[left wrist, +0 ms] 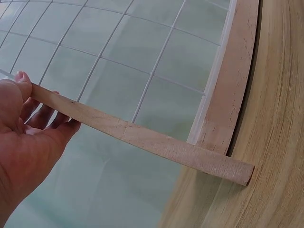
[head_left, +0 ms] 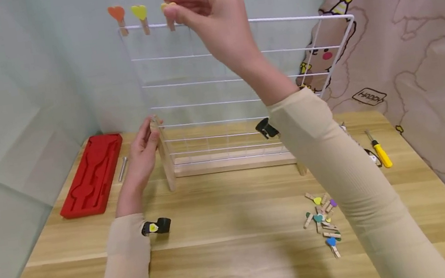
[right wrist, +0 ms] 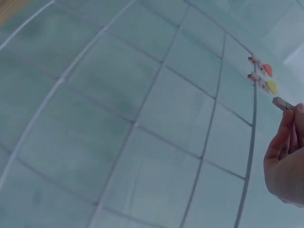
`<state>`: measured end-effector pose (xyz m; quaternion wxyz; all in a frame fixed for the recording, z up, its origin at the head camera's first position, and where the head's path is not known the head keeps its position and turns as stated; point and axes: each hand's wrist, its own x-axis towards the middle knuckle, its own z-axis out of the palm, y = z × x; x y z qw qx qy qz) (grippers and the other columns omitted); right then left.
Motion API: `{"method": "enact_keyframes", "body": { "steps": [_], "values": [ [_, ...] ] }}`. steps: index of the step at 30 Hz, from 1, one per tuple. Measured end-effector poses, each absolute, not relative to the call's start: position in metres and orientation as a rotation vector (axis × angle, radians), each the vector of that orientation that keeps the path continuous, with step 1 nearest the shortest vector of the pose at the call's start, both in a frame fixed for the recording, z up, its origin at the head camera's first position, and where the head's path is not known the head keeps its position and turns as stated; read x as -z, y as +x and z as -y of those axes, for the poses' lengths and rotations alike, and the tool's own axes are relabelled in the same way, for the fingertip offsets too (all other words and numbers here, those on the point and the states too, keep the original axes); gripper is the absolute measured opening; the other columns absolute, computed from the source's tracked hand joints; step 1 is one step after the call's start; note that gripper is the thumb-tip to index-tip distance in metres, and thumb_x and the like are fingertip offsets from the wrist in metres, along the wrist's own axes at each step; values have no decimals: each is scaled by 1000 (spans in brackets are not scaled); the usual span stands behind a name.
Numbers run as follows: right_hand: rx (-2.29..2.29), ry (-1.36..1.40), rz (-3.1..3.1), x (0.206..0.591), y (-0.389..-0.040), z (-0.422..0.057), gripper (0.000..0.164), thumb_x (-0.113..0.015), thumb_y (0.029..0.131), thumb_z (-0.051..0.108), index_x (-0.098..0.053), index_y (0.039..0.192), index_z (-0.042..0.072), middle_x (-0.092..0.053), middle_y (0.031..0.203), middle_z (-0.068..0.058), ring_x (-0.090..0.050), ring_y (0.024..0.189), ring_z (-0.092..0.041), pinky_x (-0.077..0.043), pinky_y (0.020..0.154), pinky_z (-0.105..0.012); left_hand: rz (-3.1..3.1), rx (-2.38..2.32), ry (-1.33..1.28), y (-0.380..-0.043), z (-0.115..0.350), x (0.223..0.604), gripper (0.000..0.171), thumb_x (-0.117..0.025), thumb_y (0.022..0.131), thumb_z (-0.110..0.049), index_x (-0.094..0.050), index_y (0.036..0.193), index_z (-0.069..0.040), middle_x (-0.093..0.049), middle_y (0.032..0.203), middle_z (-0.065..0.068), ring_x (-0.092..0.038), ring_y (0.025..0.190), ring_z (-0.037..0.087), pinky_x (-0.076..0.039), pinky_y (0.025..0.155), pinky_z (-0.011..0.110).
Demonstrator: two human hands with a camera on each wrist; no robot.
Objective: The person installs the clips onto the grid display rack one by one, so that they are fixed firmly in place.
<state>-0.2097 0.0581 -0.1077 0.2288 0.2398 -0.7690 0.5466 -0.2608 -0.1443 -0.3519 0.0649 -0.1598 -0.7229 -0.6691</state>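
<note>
My right hand [head_left: 221,23] pinches a small wooden clothespin [head_left: 170,22] with a yellowish top between thumb and fingers. In the head view its lower end overlaps the top wire of the white wire grid [head_left: 299,17]; in the right wrist view the clothespin [right wrist: 281,103] shows beside the edge wire. Left of it, an orange-heart clothespin [head_left: 117,15] and a yellow-heart clothespin [head_left: 140,14] are clipped on that wire. Down at the grid's left side, my left hand [head_left: 142,157] grips the upper end of a wooden post [left wrist: 128,131], thumb on one side, fingers behind.
A pile of heart clothespins [head_left: 321,217] lies on the table [head_left: 223,262], front right. At the left are a red molded tray [head_left: 92,176] and a metal rod [head_left: 123,169]. A yellow-handled screwdriver [head_left: 382,154] lies at the right. The grid stands on a wooden base [head_left: 234,164].
</note>
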Motion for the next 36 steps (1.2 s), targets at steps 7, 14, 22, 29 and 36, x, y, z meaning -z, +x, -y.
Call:
{"method": "enact_keyframes", "body": {
  "steps": [7,14,22,29,36],
  "values": [
    [-1419,571,2092,97,-213,-53,20,-65,74,14,-68,91,2,-66,85,-4,-59,76,-10,-45,71,-15,2096,2075,-565,-263,136,349,53,-43,90,-27,-25,137,-13,-41,132,8,-35,122,11,-31,99,32],
    [-1273,463,2281,101,-236,-48,24,-64,71,27,-70,91,14,-67,86,5,-57,74,-6,-43,66,-15,2119,2061,-555,-262,133,348,51,-41,91,-25,-24,138,-14,-37,134,13,-33,123,13,-31,100,30],
    [-1148,443,2344,103,-242,-44,26,-61,74,32,-68,96,20,-66,90,9,-56,69,-7,-43,63,-16,2121,2054,-557,-261,138,346,50,-41,91,-27,-26,137,-17,-39,133,7,-34,122,12,-32,99,30],
    [-1094,493,2321,106,-242,-41,29,-60,77,31,-66,102,18,-64,96,6,-56,76,-6,-42,67,-13,2141,2029,-535,-259,142,343,47,-40,91,-29,-28,135,-25,-40,133,4,-33,122,13,-29,100,38],
    [-1083,581,2196,115,-235,-52,38,-64,76,31,-60,110,14,-61,104,5,-57,78,-3,-44,67,-12,2141,2031,-528,-258,141,343,48,-41,91,-28,-27,136,-22,-40,133,6,-34,122,12,-31,100,34]
  ]
}}
